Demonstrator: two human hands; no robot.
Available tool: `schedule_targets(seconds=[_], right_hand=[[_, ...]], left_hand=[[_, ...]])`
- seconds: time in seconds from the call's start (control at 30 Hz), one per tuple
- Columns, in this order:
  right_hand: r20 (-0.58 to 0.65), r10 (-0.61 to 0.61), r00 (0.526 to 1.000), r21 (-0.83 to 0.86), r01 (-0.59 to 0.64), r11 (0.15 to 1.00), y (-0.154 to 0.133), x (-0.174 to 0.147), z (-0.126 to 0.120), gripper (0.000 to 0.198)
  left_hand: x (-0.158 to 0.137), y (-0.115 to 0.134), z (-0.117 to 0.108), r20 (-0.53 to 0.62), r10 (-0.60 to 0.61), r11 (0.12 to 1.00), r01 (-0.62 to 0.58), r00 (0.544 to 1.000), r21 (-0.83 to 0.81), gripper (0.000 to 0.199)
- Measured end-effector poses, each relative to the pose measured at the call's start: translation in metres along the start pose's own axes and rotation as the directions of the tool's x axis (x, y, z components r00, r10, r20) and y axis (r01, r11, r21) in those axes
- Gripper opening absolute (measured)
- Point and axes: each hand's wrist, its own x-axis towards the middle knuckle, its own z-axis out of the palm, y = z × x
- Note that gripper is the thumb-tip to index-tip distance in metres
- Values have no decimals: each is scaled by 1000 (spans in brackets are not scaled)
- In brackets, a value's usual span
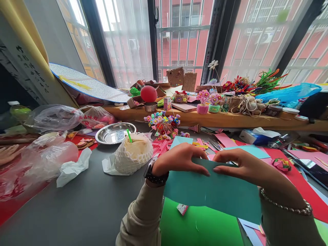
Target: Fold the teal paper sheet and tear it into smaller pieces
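Note:
My left hand (179, 159), with a dark watch at the wrist, pinches the top edge of a teal sheet of paper (212, 191). Close beside it, my right hand (239, 167) grips the same edge, thumb in front and fingers behind. The sheet hangs tilted from both hands above a bright green sheet (205, 225) on the table. On that green sheet lies a small red-and-white patterned piece (182, 208). Pink paper strips (164, 147) and light blue paper (181, 140) lie just beyond my hands.
A coconut in white foam netting (134, 150) with a green straw stands left, near a steel plate (115, 134) and a crumpled tissue (74, 167). Handmade flowers (164, 124) stand behind. Crafts crowd the wooden ledge (179, 116). Another person's hand (10, 153) rests at the far left.

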Motion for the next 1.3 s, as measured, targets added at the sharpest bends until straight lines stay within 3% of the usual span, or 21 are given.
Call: schedule_targets(seconds=[0.1, 0.4, 0.77, 1.3], right_hand=[[-16, 11, 1000, 11, -11, 1000, -1, -1, 0, 27], [28, 52, 998, -21, -52, 998, 3, -2, -2, 28], [27, 134, 991, 168, -137, 976, -9, -9, -4, 26], [-17, 167, 986, 273, -156, 949, -12, -12, -3, 34]], left_hand=[[0, 0, 0, 66, -35, 999, 32, 997, 43, 30], [-2, -4, -3, 106, -28, 999, 26, 994, 18, 32], [-9, 6, -9, 68, 2, 994, 6, 998, -109, 24], [-9, 10, -9, 18, 14, 991, -11, 1000, -131, 23]])
